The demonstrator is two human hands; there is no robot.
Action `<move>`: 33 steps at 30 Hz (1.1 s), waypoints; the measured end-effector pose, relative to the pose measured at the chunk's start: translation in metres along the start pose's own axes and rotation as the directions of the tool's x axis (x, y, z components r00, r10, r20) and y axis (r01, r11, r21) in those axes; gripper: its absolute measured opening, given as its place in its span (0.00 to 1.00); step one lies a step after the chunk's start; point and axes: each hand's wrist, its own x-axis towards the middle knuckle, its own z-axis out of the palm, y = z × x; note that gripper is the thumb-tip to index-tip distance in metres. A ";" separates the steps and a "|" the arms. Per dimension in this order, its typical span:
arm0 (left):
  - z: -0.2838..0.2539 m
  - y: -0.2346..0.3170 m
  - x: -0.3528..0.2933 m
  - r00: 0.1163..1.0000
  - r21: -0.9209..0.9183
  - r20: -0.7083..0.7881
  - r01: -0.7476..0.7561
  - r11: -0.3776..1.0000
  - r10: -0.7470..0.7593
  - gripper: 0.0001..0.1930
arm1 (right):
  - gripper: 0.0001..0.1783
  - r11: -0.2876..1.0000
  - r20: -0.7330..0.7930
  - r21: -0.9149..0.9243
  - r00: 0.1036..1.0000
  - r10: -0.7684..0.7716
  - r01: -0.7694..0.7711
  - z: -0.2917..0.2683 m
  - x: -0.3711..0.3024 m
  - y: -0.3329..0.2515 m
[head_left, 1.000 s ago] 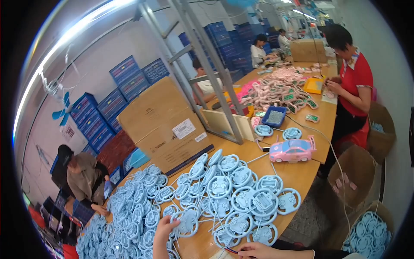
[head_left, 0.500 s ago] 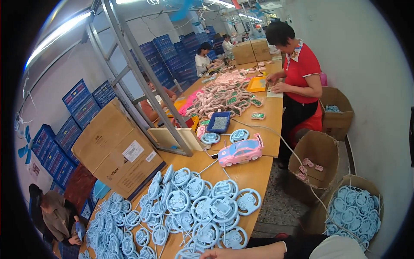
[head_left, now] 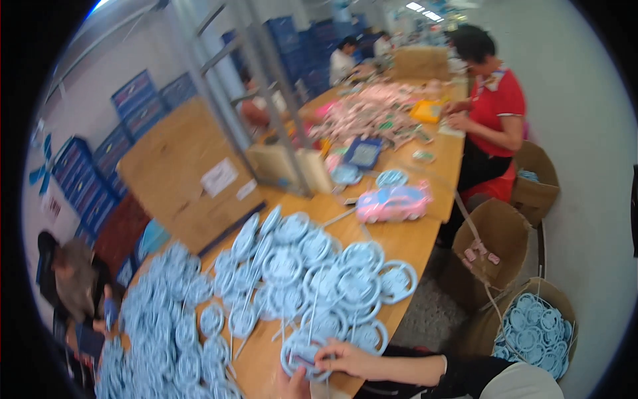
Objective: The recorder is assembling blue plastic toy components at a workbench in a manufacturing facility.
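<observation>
At the bottom centre, a light blue toy steering wheel is between my two hands over the table's near edge. My left hand grips its lower rim from below, and only part of that hand shows. My right hand reaches in from the right, its fingers closed at the wheel's hub and right rim. A small dark patch shows at the hub, too blurred to name. Just beyond lies a heap of similar blue toy steering wheels, many with thin stalks.
A pink toy car stands beyond the heap, near a blue tray. A large carton and metal frame stand left. Cartons line the right side, one holding blue wheels. A co-worker in red sits far right.
My left hand has come into view, and a toy steering wheel is now between both hands. My right hand has moved up and further in. The view has shifted, and the scene is blurred.
</observation>
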 end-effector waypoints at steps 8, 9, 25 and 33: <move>-0.003 -0.001 0.007 0.958 -0.162 -0.058 -0.286 0.944 0.280 0.39 | 0.08 0.942 -0.053 0.157 0.950 0.308 -0.296 0.002 -0.010 -0.022; -0.005 0.000 0.005 0.936 -0.081 -0.040 -0.352 0.932 0.350 0.41 | 0.10 0.941 -0.071 0.171 0.949 0.309 -0.293 0.009 -0.009 -0.020; -0.022 -0.002 0.006 0.928 0.189 0.194 -0.354 0.916 0.319 0.42 | 0.33 0.973 -0.119 -0.058 0.969 0.217 -0.225 0.000 -0.014 -0.020; -0.021 0.000 0.006 0.944 0.175 0.207 -0.293 0.940 0.256 0.40 | 0.35 0.972 -0.133 -0.047 0.966 0.221 -0.229 -0.001 -0.012 -0.014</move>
